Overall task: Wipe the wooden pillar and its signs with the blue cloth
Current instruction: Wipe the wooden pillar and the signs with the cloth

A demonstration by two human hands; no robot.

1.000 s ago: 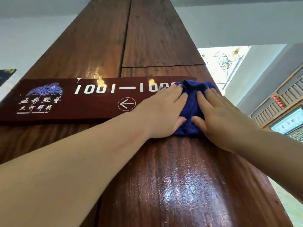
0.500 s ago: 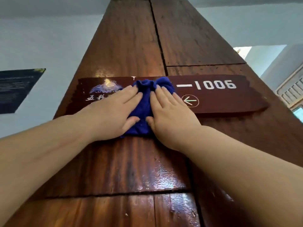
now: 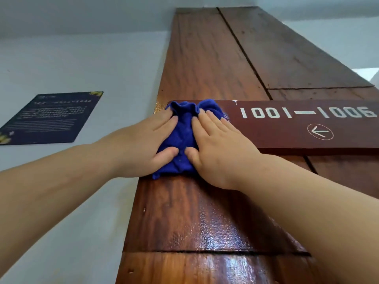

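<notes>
Two hands flat on the blue cloth [image 3: 182, 140], both pressing it against the wooden pillar [image 3: 196, 218]. Left hand [image 3: 143, 144] sits at the cloth's 9 o'clock side, right hand [image 3: 219, 148] at its 3 o'clock side. Fingers on both are extended and spread, palms down, not curled around anything; thumbs nearly meet at the cloth's 6 o'clock end. Cloth is bunched up between the hands, with ruffled folds sticking out past the fingertips at 12 o'clock.

Cloth covers the left end of the dark red sign [image 3: 297, 128], which runs off toward 3 o'clock across the pillar face. Sign reads "1001—1006" in pale digits, with a circled arrow [image 3: 320, 131] below them at about 6 o'clock from the dash. The cloth's lower edge hangs over onto bare wood at 6 o'clock of the sign.

Pillar surface below the hands looks glossy, with glare patches. A horizontal seam crosses the boards toward 6 o'clock, and a long vertical seam runs up toward 12 o'clock.

Dark poster [image 3: 51, 117] on the white wall [image 3: 114, 58] at 9 o'clock, well apart from the pillar; text too small to read.
</notes>
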